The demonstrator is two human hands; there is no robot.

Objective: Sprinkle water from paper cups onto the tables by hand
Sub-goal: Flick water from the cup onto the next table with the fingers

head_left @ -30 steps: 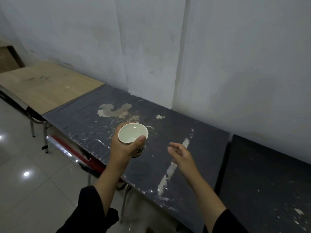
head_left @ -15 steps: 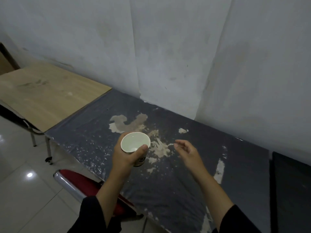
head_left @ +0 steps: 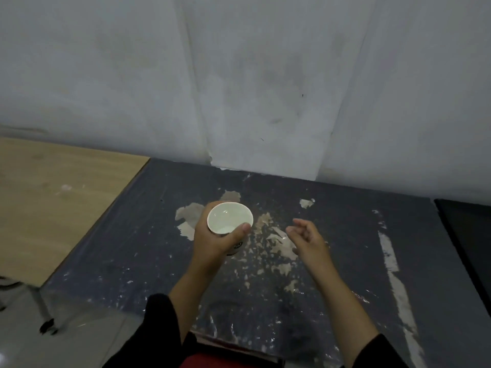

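My left hand grips a white paper cup upright over the middle of the dark grey table; a little water shows at the cup's bottom. To the right of the cup my right hand hovers above the table, empty, its fingers loosely curled and apart. The dark tabletop has peeled pale patches and small wet specks near its front edge.
A light wooden table adjoins the dark one on the left. Another black table begins at the far right. A stained white wall runs along the back. A red chair seat sits below the front edge. Tiled floor lies lower left.
My view has swung left and closer, so the dark table now lies square in front of me. Both hands kept their pose, the cup still in the left one.
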